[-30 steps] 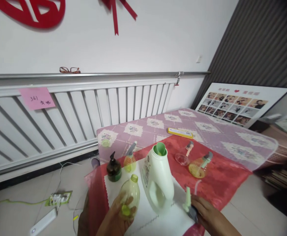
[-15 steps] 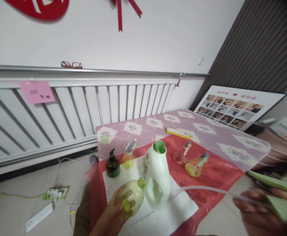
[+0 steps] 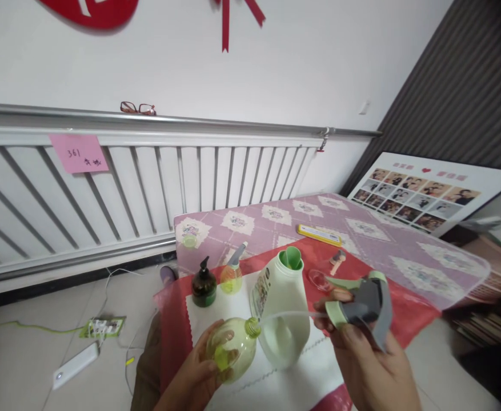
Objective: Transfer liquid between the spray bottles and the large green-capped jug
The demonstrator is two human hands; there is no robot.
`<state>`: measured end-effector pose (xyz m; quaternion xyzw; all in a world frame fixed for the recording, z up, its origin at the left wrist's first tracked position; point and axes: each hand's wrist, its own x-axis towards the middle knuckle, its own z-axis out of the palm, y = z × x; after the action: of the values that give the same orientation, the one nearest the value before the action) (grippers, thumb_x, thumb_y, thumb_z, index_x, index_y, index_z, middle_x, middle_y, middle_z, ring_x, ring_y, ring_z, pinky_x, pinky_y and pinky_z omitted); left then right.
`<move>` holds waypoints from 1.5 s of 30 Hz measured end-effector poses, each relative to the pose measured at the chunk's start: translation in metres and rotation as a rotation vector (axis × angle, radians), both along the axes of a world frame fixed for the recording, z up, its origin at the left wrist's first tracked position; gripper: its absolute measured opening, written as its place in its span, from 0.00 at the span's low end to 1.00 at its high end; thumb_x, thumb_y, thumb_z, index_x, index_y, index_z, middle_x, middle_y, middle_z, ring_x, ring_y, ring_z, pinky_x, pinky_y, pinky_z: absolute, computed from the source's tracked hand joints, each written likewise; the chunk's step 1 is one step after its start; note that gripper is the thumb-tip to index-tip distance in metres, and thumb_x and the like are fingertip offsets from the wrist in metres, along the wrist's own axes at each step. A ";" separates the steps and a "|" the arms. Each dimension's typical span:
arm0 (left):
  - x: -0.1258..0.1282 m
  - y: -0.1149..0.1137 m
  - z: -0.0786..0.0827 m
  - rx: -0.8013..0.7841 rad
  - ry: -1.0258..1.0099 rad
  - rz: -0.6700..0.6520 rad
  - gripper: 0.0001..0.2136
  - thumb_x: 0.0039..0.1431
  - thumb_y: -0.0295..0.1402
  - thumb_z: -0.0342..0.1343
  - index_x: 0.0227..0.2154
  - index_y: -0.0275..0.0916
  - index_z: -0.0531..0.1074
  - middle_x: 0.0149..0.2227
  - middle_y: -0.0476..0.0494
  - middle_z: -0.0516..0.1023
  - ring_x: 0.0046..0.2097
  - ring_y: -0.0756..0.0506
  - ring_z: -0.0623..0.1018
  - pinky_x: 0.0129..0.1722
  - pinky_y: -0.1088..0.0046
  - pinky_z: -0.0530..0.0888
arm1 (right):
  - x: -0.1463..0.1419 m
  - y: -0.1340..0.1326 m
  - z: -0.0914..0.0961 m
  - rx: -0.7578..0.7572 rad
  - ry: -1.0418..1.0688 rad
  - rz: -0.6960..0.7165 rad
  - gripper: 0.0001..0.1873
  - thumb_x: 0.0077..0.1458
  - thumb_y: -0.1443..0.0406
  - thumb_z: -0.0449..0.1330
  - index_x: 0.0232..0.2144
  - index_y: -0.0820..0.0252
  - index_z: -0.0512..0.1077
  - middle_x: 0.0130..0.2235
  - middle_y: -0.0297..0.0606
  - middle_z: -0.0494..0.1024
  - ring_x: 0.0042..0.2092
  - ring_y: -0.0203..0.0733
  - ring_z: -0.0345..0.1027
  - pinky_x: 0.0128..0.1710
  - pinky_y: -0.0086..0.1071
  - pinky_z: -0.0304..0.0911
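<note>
My left hand (image 3: 205, 362) is wrapped around a round, yellow-tinted clear bottle (image 3: 238, 354), tilted so its open threaded neck faces right. In my right hand (image 3: 364, 365) is a grey and green trigger spray head (image 3: 361, 302). Its thin clear dip tube (image 3: 291, 313) stretches left, with the tip at the bottle's mouth; whether it is inside I cannot tell. A pale green detergent jug (image 3: 288, 288) with a green spout stands upright just behind the tube. To its left are a yellow spray bottle (image 3: 232, 279) and a dark pump bottle (image 3: 204, 288).
A white cloth (image 3: 250, 394) and red cloth (image 3: 404, 311) cover part of the patterned table (image 3: 361, 228). Behind my right hand sits a clear bottle with a pink trigger (image 3: 336, 262). A yellow case (image 3: 319, 234) lies farther back. Power strip (image 3: 103, 326) and cables are on the floor.
My right hand has come in from the far right with the spray head, bringing the tube tip to the bottle's mouth. A yellow spray bottle at right is now hidden behind it.
</note>
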<state>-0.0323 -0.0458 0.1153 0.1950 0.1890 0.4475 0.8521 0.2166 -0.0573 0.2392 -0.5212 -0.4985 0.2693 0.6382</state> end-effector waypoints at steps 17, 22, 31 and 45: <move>-0.016 0.006 -0.004 0.031 0.074 0.049 0.37 0.32 0.38 0.72 0.51 0.49 0.68 0.57 0.41 0.67 0.54 0.35 0.70 0.53 0.60 0.64 | -0.070 0.023 -0.016 -0.319 -0.058 0.360 0.22 0.52 0.49 0.59 0.44 0.53 0.71 0.45 0.41 0.80 0.46 0.47 0.73 0.48 0.38 0.69; -0.019 0.006 -0.004 0.000 0.082 0.060 0.35 0.33 0.37 0.72 0.51 0.51 0.68 0.57 0.42 0.67 0.53 0.36 0.71 0.52 0.60 0.65 | -0.070 0.026 -0.019 -0.308 -0.098 0.335 0.23 0.51 0.48 0.58 0.44 0.53 0.73 0.47 0.42 0.79 0.49 0.49 0.72 0.50 0.39 0.68; -0.020 0.007 -0.003 0.003 0.073 0.076 0.36 0.33 0.38 0.72 0.51 0.49 0.68 0.56 0.40 0.67 0.55 0.34 0.70 0.53 0.58 0.64 | -0.066 0.030 -0.022 -0.290 -0.145 0.349 0.20 0.50 0.50 0.60 0.42 0.52 0.75 0.44 0.40 0.80 0.47 0.48 0.73 0.48 0.38 0.69; -0.020 0.007 -0.004 0.015 0.060 0.065 0.35 0.33 0.38 0.72 0.50 0.48 0.69 0.53 0.40 0.69 0.52 0.35 0.72 0.54 0.57 0.64 | -0.062 0.034 -0.015 -0.304 -0.173 0.376 0.19 0.50 0.52 0.61 0.41 0.53 0.76 0.43 0.41 0.81 0.45 0.49 0.75 0.45 0.39 0.70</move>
<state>-0.0527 -0.0389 0.1117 0.2086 0.2172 0.4704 0.8295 0.1542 -0.0236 0.2242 -0.5305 -0.5932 0.4094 0.4461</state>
